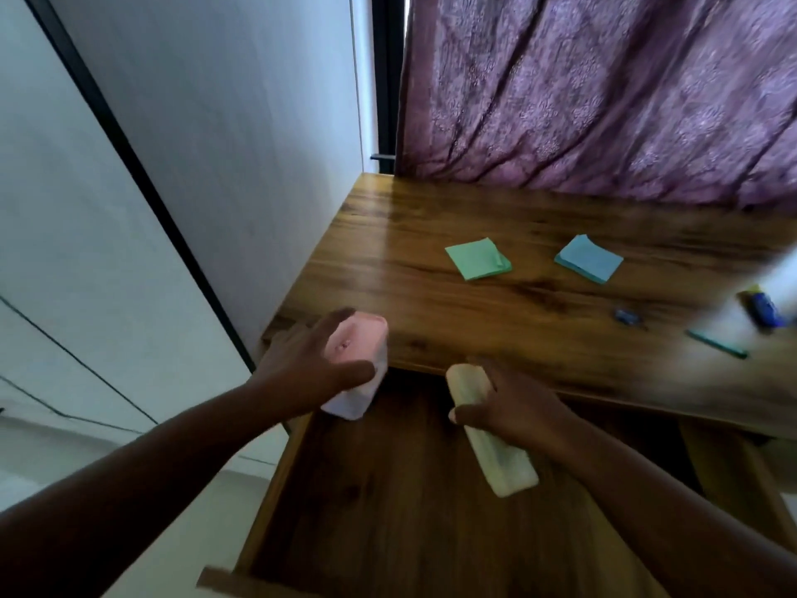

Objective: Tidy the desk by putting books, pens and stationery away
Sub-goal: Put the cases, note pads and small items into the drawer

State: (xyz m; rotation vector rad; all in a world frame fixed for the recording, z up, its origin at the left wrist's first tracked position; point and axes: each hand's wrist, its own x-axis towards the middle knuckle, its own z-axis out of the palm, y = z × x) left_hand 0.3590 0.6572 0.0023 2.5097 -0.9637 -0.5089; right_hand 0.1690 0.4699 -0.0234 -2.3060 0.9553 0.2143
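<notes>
Stationery remains on the wooden desk (431,269): a green sticky-note pad (478,258) and a blue sticky-note pad (588,258) lie apart near the middle of the top. Further right sit a small dark clip-like item (627,316), a teal pen or pencil (716,343) and a blue and yellow object (763,310), all blurred and not identifiable with certainty. A purple patterned curtain (604,92) hangs behind the desk.

Below the front edge, a wooden drawer (388,489) stands pulled out; its floor shows bare wood.

Left hand (310,364): fingers spread fairly wide, wrapped over the top and side of a pink-and-white box-like container (366,338), which sits at the desk's front left corner, overhanging the drawer. Contact is made by fingers and thumb.

Right hand (517,407): closed around a long cream-coloured case (487,433), gripped at its middle, thumb on the near side. The case is held tilted above the open drawer, its far end just beside the desk edge.
</notes>
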